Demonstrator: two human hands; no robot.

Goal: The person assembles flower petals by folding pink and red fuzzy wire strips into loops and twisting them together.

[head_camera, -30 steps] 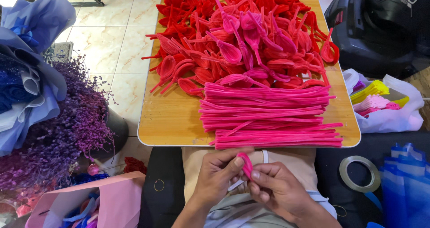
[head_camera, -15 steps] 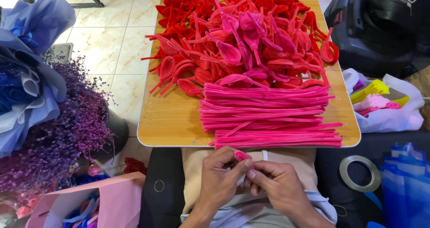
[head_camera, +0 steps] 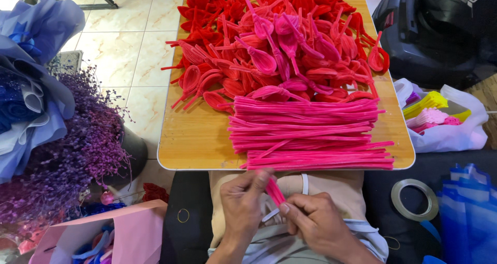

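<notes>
Pink fuzzy pipe cleaner (head_camera: 274, 191), bent over, sits pinched between both my hands above my lap: my left hand (head_camera: 243, 199) clamps its upper part, my right hand (head_camera: 316, 222) grips its lower end, fingers close together. Just ahead, the wooden surface (head_camera: 199, 134) carries a stack of straight pink pipe cleaners (head_camera: 310, 134) and a heap of red and pink looped pieces (head_camera: 274, 46).

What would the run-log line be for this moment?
left hand: pinches pink pipe cleaner | right hand: same | table: straight pink stack
</notes>
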